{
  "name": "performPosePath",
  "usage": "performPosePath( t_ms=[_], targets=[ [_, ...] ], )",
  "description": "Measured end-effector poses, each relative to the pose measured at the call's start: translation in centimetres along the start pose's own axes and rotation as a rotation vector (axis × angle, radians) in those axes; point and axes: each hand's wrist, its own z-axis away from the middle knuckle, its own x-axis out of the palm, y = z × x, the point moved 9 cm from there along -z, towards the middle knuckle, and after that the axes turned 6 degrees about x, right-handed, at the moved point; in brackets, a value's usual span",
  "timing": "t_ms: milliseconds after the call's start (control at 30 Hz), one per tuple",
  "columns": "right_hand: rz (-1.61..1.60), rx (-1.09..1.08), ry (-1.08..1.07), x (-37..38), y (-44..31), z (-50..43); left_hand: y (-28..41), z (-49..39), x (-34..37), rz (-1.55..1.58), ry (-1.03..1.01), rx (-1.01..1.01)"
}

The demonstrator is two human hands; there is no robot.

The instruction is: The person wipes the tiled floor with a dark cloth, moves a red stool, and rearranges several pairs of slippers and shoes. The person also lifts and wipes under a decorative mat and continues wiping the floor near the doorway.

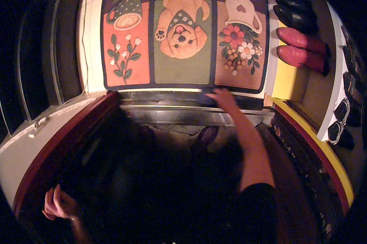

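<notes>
My right hand (224, 99) reaches forward and presses a dark blue cloth (208, 97) onto the black strip of a door sill (159, 99). The cloth is bunched, and part of it is hidden under the fingers. Nearer to me, a shiny metal strip (177, 116) of the same sill runs across the view. Down at the lower left, my left hand (60, 202) hangs with loosely bent fingers and shows nothing in it. Just beyond the sill lies a doormat (182, 73) with a puppy, cups and flowers on its three panels.
Dark red door jambs (64, 141) flank me. Pink shoes (302, 56) and black footwear (296, 15) stand on a rack at the right. Sunglasses (338, 122) hang beside it. My shoes (208, 134) are in deep shadow below the sill.
</notes>
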Motion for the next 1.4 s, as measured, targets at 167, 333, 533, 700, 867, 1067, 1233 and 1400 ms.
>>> performPosePath(
  t_ms=[167, 333, 533, 700, 867, 1067, 1233, 1400],
  targets=[
    [0.239, 0.726, -0.105, -3.9, 20.3, 13.3, 14.0, -3.9, 11.1, 0.950, -0.240, -0.281],
    [-0.658, 0.728, 0.682, -9.8, 22.5, 10.5, 27.1, -3.1, 37.8, 1.269, -0.459, -0.270],
    [-0.915, 0.650, 1.026, -15.7, 29.7, -1.3, 28.4, -9.9, 56.1, 0.803, -0.588, -0.056],
    [-0.262, 0.291, 0.888, -11.3, -2.6, -18.5, 24.5, -9.3, 57.5, 0.843, -0.637, -0.128],
    [-0.211, -0.426, 0.660, -3.9, -25.2, -21.0, 26.1, -11.0, 58.0, 0.909, -0.617, -0.063],
    [-0.220, 0.020, 0.975, -17.0, -2.7, -20.6, 24.1, -8.2, 59.2, 0.800, -0.649, -0.039],
    [-0.042, 0.805, 1.328, -18.5, 24.5, -13.7, 26.8, -11.2, 55.8, 0.824, -0.780, -0.108],
    [-0.191, 0.539, 1.045, -25.6, 5.1, -33.0, 24.5, -9.1, 56.2, 0.780, -0.814, -0.172]
  ],
)
